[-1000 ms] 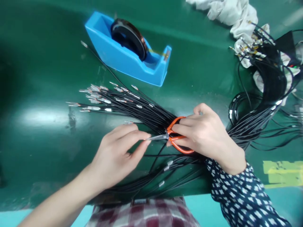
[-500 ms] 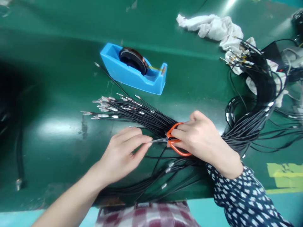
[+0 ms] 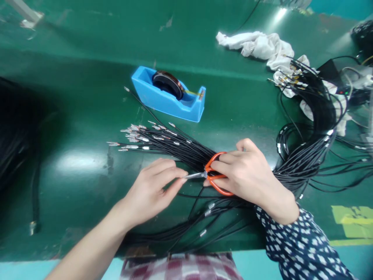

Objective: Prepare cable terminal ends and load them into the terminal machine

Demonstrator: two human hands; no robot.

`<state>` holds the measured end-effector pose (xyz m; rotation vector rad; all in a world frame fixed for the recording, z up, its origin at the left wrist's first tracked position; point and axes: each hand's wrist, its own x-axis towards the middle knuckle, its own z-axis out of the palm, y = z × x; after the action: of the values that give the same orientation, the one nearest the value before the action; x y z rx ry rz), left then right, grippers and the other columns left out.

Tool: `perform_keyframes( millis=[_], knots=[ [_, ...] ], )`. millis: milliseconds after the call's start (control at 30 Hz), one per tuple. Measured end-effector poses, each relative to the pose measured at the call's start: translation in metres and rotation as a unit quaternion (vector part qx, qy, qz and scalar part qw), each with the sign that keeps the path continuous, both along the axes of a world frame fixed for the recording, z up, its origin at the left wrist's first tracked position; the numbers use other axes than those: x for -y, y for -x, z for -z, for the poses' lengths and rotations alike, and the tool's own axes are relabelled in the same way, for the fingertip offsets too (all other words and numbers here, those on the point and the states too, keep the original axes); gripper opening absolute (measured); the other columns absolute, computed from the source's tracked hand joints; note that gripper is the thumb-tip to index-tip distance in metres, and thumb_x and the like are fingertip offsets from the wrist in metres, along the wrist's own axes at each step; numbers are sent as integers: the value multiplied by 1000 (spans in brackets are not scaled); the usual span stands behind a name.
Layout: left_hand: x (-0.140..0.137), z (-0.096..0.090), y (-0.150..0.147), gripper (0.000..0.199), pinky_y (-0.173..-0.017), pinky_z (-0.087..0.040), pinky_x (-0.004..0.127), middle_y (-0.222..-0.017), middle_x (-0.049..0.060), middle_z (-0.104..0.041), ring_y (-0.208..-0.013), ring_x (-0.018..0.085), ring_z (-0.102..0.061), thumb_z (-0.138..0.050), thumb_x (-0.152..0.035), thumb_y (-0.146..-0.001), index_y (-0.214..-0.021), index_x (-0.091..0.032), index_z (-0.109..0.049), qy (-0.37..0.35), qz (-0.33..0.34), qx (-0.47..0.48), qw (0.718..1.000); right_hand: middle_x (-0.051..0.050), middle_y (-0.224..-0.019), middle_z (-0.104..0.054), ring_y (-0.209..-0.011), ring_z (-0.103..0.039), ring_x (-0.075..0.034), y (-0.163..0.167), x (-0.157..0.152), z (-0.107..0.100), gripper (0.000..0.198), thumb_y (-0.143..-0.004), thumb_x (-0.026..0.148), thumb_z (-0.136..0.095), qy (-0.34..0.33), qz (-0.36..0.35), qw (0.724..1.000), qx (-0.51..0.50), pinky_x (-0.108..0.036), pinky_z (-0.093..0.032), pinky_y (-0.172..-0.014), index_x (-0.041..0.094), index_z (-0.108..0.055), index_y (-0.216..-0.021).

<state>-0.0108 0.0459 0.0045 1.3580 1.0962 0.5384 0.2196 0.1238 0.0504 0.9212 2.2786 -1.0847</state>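
My right hand (image 3: 247,171) is closed round the orange handles of a pair of scissors (image 3: 217,182), whose blades point left and look nearly together. At the blade tips, my left hand (image 3: 159,190) pinches thumb against forefinger; whatever lies in that pinch is too small to make out. Just behind the scissors runs a bundle of thin black cables (image 3: 175,146), their ends with silvery terminals and white labels fanned out to the left. My right hand rests over part of this bundle and hides it. More black cables (image 3: 175,231) lie nearer me, below both hands.
Beyond the bundle stands a blue tape dispenser (image 3: 171,107) with a roll of amber tape (image 3: 168,83). A crumpled white cloth (image 3: 259,46) lies at the back right, near further cable ends (image 3: 294,77). Dark cables (image 3: 17,128) fill the left edge. Yellow tape (image 3: 355,221) marks the table (image 3: 87,202).
The whole view has shifted slightly, so the dispenser and cables sit a little lower and further right. Both hands keep their grips, and the scissors hold nearly the same pose.
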Motion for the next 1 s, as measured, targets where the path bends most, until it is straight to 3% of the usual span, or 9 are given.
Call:
perform_keyframes(
  millis=[400,767,1000],
  knots=[
    [-2,-2,2,16,-65,-45,26,-76,0,-58,-71,12,-54,-62,-5,-85,-95,-18,-63,2,-3,10,1000,1,-60,-62,-54,-46,-13,0,-1,0,43,-93,50,-59,-13,1,1000,-18,-36,-22,-72,16,-62,-67],
    [1,2,2,20,-67,-45,30,-76,2,-59,-71,14,-53,-61,-4,-86,-99,-18,-62,-19,22,28,999,2,-59,-61,-52,-31,-11,-1,1,1,36,-95,33,-58,42,-19,999,-16,-35,-18,-68,17,-54,-63],
    [1,2,3,20,-66,-46,30,-76,2,-62,-70,14,-57,-62,-6,-86,-101,-19,-64,-12,11,57,998,3,-55,-59,-50,-19,-10,-4,0,3,44,-97,43,-54,121,28,992,-26,-34,-19,-69,17,-53,-62]
  ],
)
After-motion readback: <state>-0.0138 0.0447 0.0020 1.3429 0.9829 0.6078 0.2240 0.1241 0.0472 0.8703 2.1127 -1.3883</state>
